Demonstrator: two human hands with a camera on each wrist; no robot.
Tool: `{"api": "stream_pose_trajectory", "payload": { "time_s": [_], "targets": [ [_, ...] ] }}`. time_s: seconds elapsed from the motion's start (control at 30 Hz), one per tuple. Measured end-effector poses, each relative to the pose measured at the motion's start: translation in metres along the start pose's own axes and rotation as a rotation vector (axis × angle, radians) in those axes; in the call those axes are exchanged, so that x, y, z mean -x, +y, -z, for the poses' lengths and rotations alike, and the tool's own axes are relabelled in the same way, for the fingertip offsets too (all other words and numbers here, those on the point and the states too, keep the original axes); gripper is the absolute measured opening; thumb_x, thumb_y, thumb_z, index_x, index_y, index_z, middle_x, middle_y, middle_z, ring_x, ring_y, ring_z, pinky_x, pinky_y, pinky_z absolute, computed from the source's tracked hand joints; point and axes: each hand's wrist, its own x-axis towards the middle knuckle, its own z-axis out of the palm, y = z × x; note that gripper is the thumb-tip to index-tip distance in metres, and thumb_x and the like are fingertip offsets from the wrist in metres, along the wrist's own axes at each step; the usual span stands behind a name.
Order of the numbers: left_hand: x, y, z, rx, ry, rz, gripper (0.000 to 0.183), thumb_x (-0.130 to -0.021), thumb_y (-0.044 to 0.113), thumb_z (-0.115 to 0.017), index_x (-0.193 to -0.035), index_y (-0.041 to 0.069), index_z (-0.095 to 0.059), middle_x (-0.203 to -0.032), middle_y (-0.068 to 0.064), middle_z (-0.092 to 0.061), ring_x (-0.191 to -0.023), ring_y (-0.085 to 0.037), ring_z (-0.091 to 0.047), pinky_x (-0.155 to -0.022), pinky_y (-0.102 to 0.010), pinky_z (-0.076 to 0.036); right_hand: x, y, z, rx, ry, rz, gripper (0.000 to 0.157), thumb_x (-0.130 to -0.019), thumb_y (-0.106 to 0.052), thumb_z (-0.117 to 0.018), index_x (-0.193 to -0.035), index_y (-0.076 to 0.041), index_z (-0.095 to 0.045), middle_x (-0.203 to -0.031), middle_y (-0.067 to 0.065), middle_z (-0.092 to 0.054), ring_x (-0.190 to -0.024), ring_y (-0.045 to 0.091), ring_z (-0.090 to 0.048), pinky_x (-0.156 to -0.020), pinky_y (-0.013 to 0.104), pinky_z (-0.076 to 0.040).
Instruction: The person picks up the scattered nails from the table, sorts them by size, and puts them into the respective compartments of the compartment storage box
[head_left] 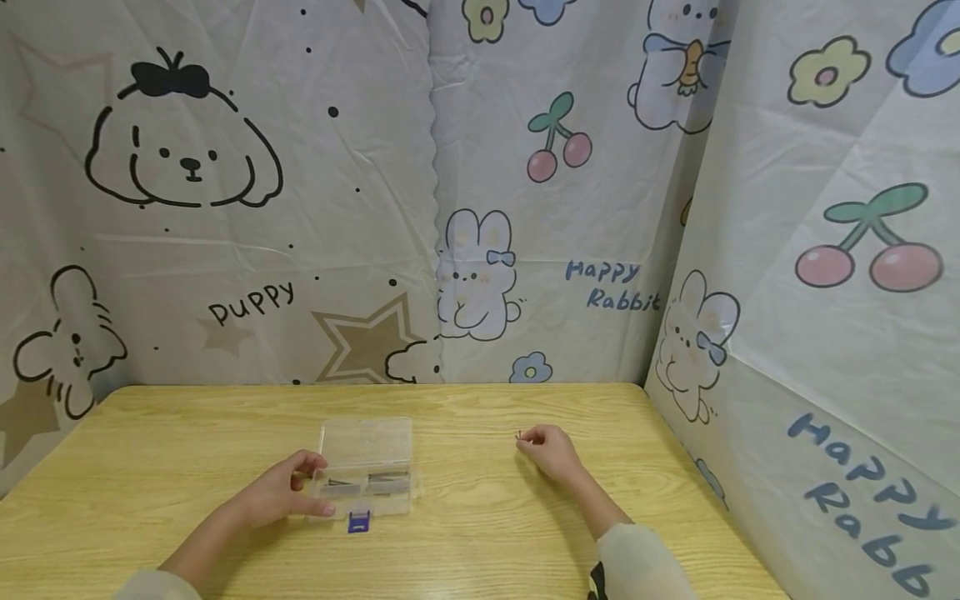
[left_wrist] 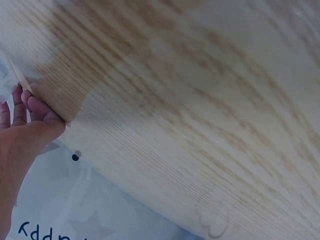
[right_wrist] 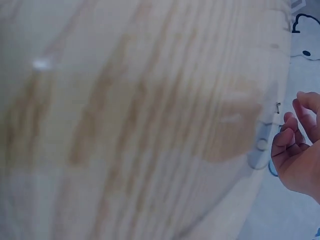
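A clear plastic compartment box [head_left: 390, 505] rests on the table with its transparent lid [head_left: 367, 442] lifted back and a blue-purple latch [head_left: 359, 522] at the front. Thin dark metal pieces, like screws or nails [head_left: 386, 477], lie in its compartments. My left hand [head_left: 288, 492] grips the box's left side, thumb at the front corner and fingers farther back. To the right of the box, my right hand [head_left: 552, 450] is low over the table, fingers bent. Just off its fingertips, a tiny screw [right_wrist: 278, 107] stands upright on the tabletop.
The wood-grain table [head_left: 465, 542] ends at a patterned cloth backdrop [head_left: 360, 208]. Another cloth wall [head_left: 825, 350] rises along the right side.
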Motion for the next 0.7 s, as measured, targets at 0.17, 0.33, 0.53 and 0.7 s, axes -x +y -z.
{"api": "stream_pose_trajectory", "payload": {
  "time_s": [0.17,0.33,0.53,0.7],
  "targets": [
    [-0.0001,0.0002,-0.0006,0.0,-0.001,0.002,0.072,-0.074,0.032,-0.079,-0.126,-0.002,-0.043,-0.125,-0.016,-0.049,-0.112,-0.03,-0.046,-0.097,-0.048,-0.041,0.0003,0.0046,-0.0008,0.02,0.016,-0.022,0.011,-0.086,-0.015,-0.065,-0.086,-0.004,-0.068,-0.08,0.004,-0.063,-0.071,0.014,-0.051,-0.061,0.025,-0.042],
    [-0.0004,-0.0008,-0.0006,0.004,-0.007,0.002,0.072,-0.074,0.032,-0.079,-0.127,-0.001,-0.042,-0.126,-0.017,-0.049,-0.115,-0.032,-0.045,-0.099,-0.052,-0.04,-0.0009,0.0057,-0.0025,0.069,0.024,-0.031,0.01,-0.085,-0.016,-0.065,-0.084,-0.007,-0.069,-0.077,0.002,-0.064,-0.069,0.013,-0.052,-0.062,0.026,-0.044],
    [0.0001,0.0001,-0.0002,0.0,-0.001,-0.003,0.073,-0.074,0.032,-0.079,-0.127,-0.001,-0.042,-0.126,-0.017,-0.049,-0.115,-0.033,-0.045,-0.099,-0.052,-0.039,-0.0032,0.004,-0.0055,0.14,0.045,-0.044,0.01,-0.084,-0.018,-0.066,-0.081,-0.009,-0.068,-0.078,0.001,-0.064,-0.071,0.014,-0.054,-0.065,0.029,-0.045],
    [0.0001,0.0006,-0.0002,-0.011,0.003,-0.004,0.072,-0.074,0.032,-0.079,-0.126,-0.001,-0.043,-0.125,-0.016,-0.05,-0.112,-0.03,-0.046,-0.097,-0.049,-0.041,-0.0046,0.0019,-0.0077,0.204,0.066,-0.066,0.01,-0.083,-0.019,-0.064,-0.079,-0.01,-0.067,-0.078,0.001,-0.065,-0.069,0.013,-0.054,-0.061,0.029,-0.044]
  ]
}}
